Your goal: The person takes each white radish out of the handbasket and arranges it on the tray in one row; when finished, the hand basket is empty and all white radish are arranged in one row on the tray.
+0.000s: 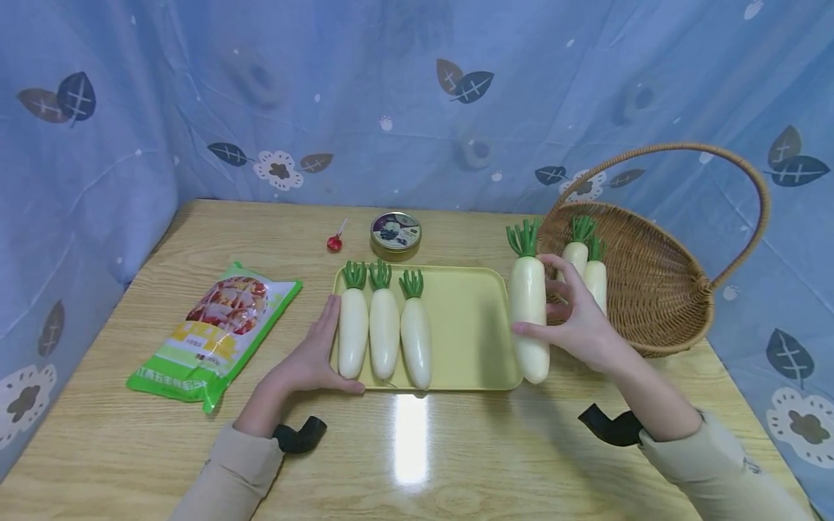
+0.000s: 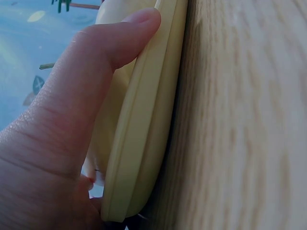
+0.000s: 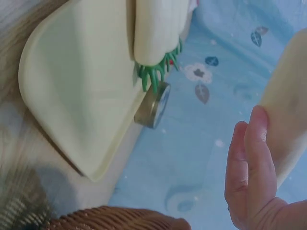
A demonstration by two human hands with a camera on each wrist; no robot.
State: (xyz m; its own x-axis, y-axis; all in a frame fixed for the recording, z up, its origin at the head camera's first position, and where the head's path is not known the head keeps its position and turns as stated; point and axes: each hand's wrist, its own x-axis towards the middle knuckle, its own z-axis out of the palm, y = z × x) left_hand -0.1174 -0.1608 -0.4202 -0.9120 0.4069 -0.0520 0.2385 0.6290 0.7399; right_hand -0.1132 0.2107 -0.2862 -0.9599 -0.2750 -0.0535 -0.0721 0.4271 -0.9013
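Three white radishes (image 1: 384, 334) with green tops lie side by side in the left part of a pale yellow tray (image 1: 465, 325). My left hand (image 1: 313, 362) holds the tray's near left corner, fingers along the left side and thumb over the front rim (image 2: 144, 96). My right hand (image 1: 583, 318) grips another white radish (image 1: 529, 311) around its middle, above the tray's right edge, with the green top pointing away. In the right wrist view that radish (image 3: 292, 105) is partly out of frame. Two more radishes (image 1: 596, 278) stand in a wicker basket (image 1: 651, 289), partly hidden by the hand.
The basket's tall handle (image 1: 759, 195) arches at the right. Behind the tray are a round tin (image 1: 396, 235) and a red lollipop (image 1: 335, 243). A green and white food bag (image 1: 218, 333) lies left. A blue patterned curtain (image 1: 391, 108) hangs behind the wooden table (image 1: 521, 463).
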